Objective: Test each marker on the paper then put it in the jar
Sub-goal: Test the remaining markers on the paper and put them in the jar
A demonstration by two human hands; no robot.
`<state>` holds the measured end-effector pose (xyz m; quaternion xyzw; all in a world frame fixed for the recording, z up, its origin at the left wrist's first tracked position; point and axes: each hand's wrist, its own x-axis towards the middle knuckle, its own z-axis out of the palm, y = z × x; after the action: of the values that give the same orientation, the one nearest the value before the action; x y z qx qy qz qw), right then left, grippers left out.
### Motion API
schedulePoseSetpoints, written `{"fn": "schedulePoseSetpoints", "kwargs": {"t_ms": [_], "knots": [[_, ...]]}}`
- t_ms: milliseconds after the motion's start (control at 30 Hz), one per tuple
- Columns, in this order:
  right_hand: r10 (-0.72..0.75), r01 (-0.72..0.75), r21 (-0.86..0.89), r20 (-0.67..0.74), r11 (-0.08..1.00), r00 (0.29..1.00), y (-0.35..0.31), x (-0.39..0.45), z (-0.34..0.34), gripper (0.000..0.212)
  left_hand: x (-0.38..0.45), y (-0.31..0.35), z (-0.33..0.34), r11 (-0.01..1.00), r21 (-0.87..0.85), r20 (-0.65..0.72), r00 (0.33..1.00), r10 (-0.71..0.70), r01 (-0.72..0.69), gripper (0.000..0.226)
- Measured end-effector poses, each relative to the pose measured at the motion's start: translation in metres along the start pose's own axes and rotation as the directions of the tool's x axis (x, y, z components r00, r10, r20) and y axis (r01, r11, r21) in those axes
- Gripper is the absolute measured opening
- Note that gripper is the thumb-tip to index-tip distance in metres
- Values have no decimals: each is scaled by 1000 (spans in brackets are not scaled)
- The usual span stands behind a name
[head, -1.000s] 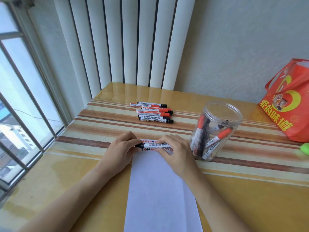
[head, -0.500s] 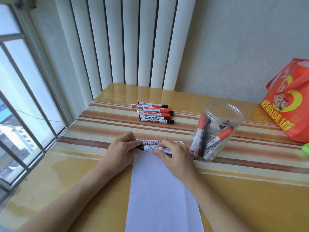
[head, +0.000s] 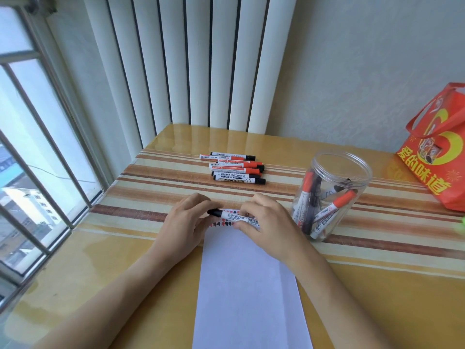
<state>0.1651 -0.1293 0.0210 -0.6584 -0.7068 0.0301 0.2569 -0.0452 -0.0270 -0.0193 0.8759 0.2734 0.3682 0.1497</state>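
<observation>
1. Your left hand point(head: 187, 220) is gripping the black cap; the marker point(head: 236, 217) has tilted since a second ago, suggesting uncapping.
2. Your right hand point(head: 266, 220) is pinching its barrel at centre frame, over the paper point(head: 249, 285).
3. Seven or so markers point(head: 236, 168) are waiting upper centre.
4. The jar point(head: 332, 195), centre right, is holding about five.

Brown-striped table point(head: 156, 187), orange-red bag point(head: 442, 157)

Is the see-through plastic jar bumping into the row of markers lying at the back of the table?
Apart. The head view shows striped table between the clear plastic jar and the row of markers.
</observation>
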Motion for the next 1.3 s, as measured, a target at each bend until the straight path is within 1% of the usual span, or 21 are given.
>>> {"fn": "schedulePoseSetpoints", "kwargs": {"t_ms": [67,133,233,300,367,467,533,567,633,700,767,833,867,967,1033,1067,1133,1167,1233,1267,1300], "knots": [[-11,12,-45,20,999,1000,-8,2,-11,22,0,2,0,997,-21,48,996,-72,73,48],[-35,34,-22,-15,999,999,-17,5,-28,20,-1,-1,2,987,-11,102,982,-157,159,59],[-54,75,132,-159,988,986,-28,7,-63,9,-2,-8,8,975,102,191,958,-215,199,58],[18,57,235,-306,970,952,-35,7,-90,10,-3,-11,13,965,202,269,938,-221,169,61],[103,59,335,-446,940,889,-36,5,-116,21,-3,-12,16,952,274,309,926,-218,133,64],[149,71,314,-623,947,768,-26,5,-144,51,-3,-13,15,942,319,323,922,-215,108,67],[168,63,293,-698,954,696,-16,4,-152,71,-4,-13,13,939,330,328,920,-213,100,68],[165,55,271,-722,961,672,-10,2,-155,76,-4,-13,13,939,331,327,921,-211,97,68],[172,13,240,-732,971,659,-1,-2,-156,75,-3,-12,14,939,330,327,922,-208,95,68],[182,-63,192,-703,979,688,9,-5,-152,61,-3,-11,14,942,322,323,924,-205,96,68],[139,-120,74,-642,990,754,20,-5,-143,33,-4,-12,14,941,324,325,923,-205,95,68],[105,-163,-63,-531,985,841,27,-7,-134,6,-4,-13,14,938,334,329,921,-207,92,68],[106,-182,-110,-488,977,866,28,-8,-131,12,-4,-13,14,937,337,333,919,-210,92,69],[152,-249,-184,-421,951,894,28,-10,-130,30,-4,-12,14,936,340,340,916,-214,93,69],[167,-292,-309,-372,905,913,26,-9,-127,37,-4,-11,14,936,340,337,917,-214,93,69],[164,-294,-332,-368,896,915,25,-8,-126,36,-4,-11,14,935,342,334,918,-213,93,69],[115,-255,-289,-424,923,898,21,-7,-124,26,-4,-11,15,935,342,327,921,-211,93,69],[62,-213,-267,-481,940,875,17,-6,-123,20,-4,-11,15,937,337,323,923,-209,94,69],[-92,-130,-307,-613,943,785,7,-3,-118,12,-4,-13,16,941,326,314,928,-201,93,67],[-160,-90,-332,-653,939,740,0,1,-112,9,-5,-14,16,942,324,312,929,-197,91,66],[-203,-45,-338,-660,940,723,-7,5,-105,9,-5,-15,17,942,324,311,931,-194,88,65]]}}
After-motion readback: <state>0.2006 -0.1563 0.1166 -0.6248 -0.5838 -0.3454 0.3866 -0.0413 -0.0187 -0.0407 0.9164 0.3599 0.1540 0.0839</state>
